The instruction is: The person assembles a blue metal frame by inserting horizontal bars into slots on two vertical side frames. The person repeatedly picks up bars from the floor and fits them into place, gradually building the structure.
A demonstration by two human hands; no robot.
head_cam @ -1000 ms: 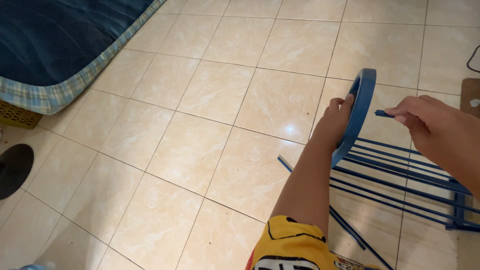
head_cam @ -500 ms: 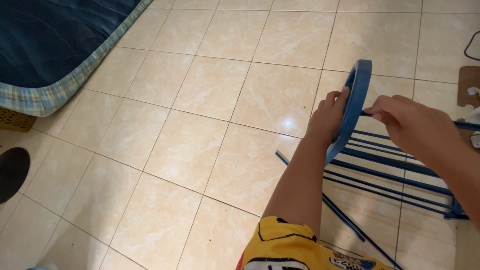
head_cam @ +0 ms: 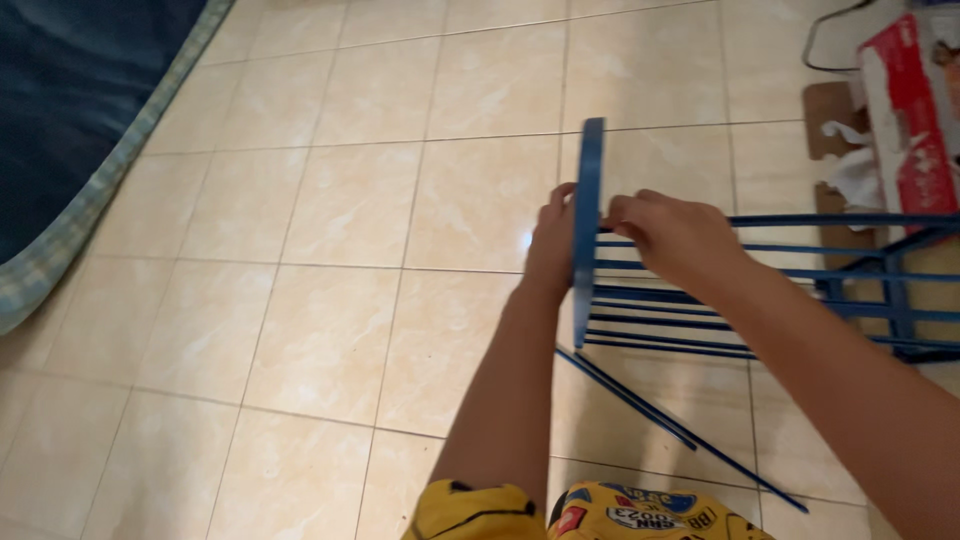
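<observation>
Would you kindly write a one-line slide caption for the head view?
Left hand and right hand grip a blue ring joined to blue metal rods above a beige tiled floor.

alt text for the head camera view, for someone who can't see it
Two bare hands, left hand and right hand, grip a blue ring joined to blue rods above a beige tiled floor. A blue mattress lies at upper left.

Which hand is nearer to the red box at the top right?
Right. The right hand grips the blue rack on the side facing the red box; the left hand is behind the frame, farther away.
</observation>
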